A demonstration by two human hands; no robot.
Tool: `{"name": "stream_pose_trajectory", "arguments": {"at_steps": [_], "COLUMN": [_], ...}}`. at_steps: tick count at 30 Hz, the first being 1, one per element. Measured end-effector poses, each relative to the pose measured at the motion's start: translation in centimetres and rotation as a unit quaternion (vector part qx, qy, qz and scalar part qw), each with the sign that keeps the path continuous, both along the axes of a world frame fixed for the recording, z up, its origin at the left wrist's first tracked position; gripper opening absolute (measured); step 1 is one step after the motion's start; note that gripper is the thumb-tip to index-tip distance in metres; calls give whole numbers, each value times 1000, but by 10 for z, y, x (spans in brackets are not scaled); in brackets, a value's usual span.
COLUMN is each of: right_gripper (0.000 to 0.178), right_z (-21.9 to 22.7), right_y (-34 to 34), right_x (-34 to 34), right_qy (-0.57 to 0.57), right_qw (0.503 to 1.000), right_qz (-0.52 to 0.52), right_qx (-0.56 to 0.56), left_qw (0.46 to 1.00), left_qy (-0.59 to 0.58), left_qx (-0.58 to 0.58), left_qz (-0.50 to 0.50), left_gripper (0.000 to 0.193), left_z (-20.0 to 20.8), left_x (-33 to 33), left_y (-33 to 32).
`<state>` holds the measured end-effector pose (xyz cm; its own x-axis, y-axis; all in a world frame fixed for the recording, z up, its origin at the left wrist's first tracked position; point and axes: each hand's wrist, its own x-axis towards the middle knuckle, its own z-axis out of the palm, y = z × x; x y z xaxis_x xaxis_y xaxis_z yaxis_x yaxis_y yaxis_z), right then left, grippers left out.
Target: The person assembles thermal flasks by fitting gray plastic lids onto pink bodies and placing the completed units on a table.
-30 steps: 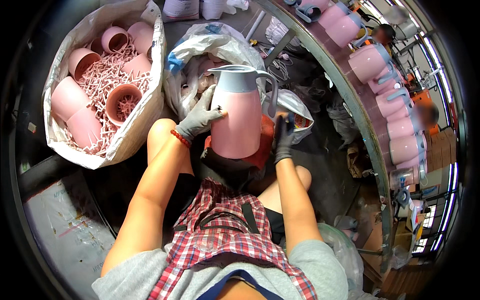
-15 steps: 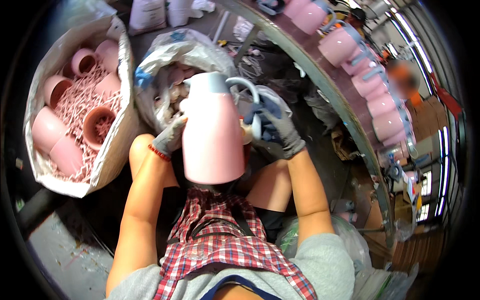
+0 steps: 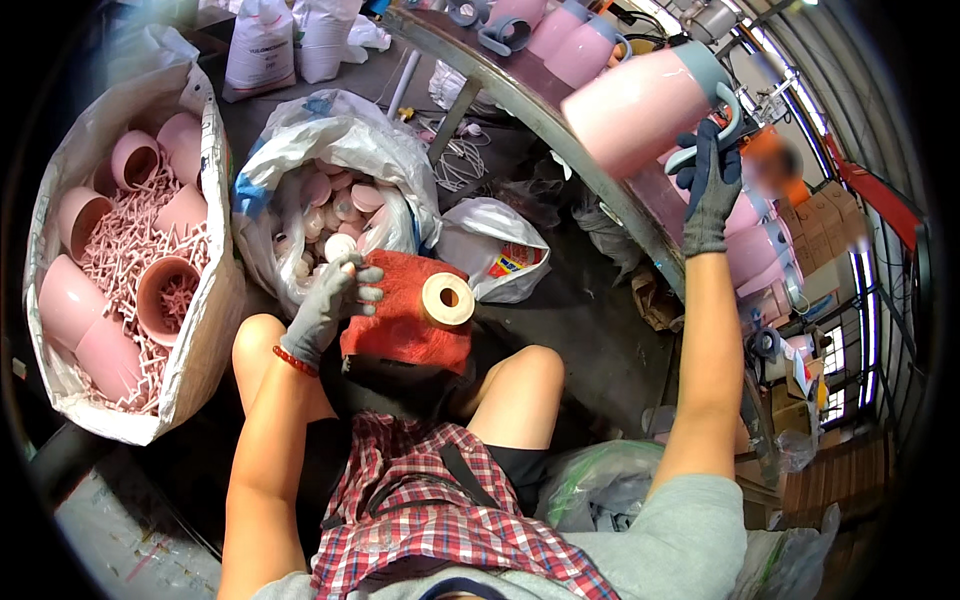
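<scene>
My right hand (image 3: 712, 190), in a grey and dark blue glove, grips the blue-grey handle of a pink jug (image 3: 640, 110). The jug is tilted at the edge of the workbench, in front of other jugs there; I cannot tell whether it touches the bench. My left hand (image 3: 330, 308), gloved in grey, has its fingers apart and holds nothing. It is beside a red cloth (image 3: 400, 315) in front of my knees, near an open bag of small pink and cream parts (image 3: 345, 205). A cream round piece with a hole (image 3: 447, 300) is on the cloth's right side.
A large white sack (image 3: 215, 290) at left holds pink jug bodies and small pink sticks. Pink jugs (image 3: 750, 250) line the curved workbench (image 3: 545, 120). White sacks (image 3: 262, 50) stand at the back. A white plastic bag (image 3: 490, 245) lies near the cloth. Another person is beyond the bench.
My right hand has carried the jug up and right from my lap to the bench. My left hand has let go of it, and the red cloth and cream piece are uncovered.
</scene>
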<state>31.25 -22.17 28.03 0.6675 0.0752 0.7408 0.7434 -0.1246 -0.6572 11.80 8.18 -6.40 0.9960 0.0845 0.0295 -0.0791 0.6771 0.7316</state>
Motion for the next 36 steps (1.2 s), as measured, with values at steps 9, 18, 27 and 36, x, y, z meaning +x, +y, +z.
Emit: {"name": "stream_pose_trajectory", "arguments": {"at_steps": [9,18,27,36], "right_gripper": [27,55,51,61], "right_z": [-24,-73,-95,-90], "right_y": [-30,-69,-221,-163], "right_x": [136,204,178,160], "right_qy": [33,89,130,181], "right_qw": [987,990,781,700], "right_qz": [-138,-109,-455,-511], "right_qx": [-78,3,-407,-465], "left_qw": [994,982,752,575], "left_qy": [39,47,247,81], "left_qx": [83,117,504,736], "left_qz": [-58,-139,-346,-348], "left_gripper": [42,31,36,51], "left_z": [13,5,9,-48], "left_x": [8,17,-11,-14], "left_y": [-3,-6,-37,-45]}}
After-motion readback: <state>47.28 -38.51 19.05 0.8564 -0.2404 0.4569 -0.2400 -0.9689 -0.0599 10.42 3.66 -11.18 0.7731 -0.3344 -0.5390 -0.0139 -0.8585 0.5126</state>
